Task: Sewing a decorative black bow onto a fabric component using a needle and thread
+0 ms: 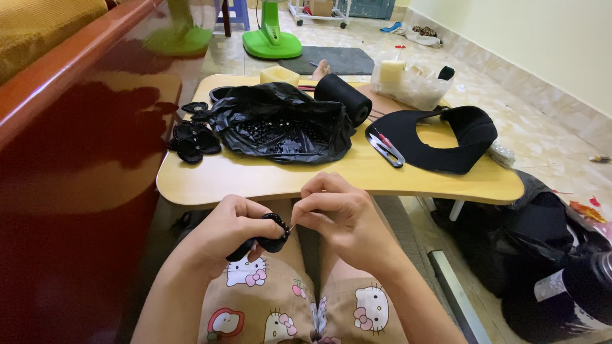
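Stitching underway: left hand [233,228] grips a black beaded piece [271,242], right hand [338,213] pinches a needle at it. Several finished black pieces [191,137] lie on the table [287,178]; loose beads remain in the black bag [280,121].

We count two hands, the left hand [233,226] and the right hand [338,213], with one small black fabric piece [271,239] between them. We see one low table [255,178]. On it we count one black plastic bag [280,121] of beads, one black roll [344,97], one pair of snips [386,150], one curved black visor piece [446,137], one clear bag [411,83] and one cluster of black fabric flowers [191,137], too bunched to number. Beyond, we count two green fan bases [272,43], one of them at [178,39].
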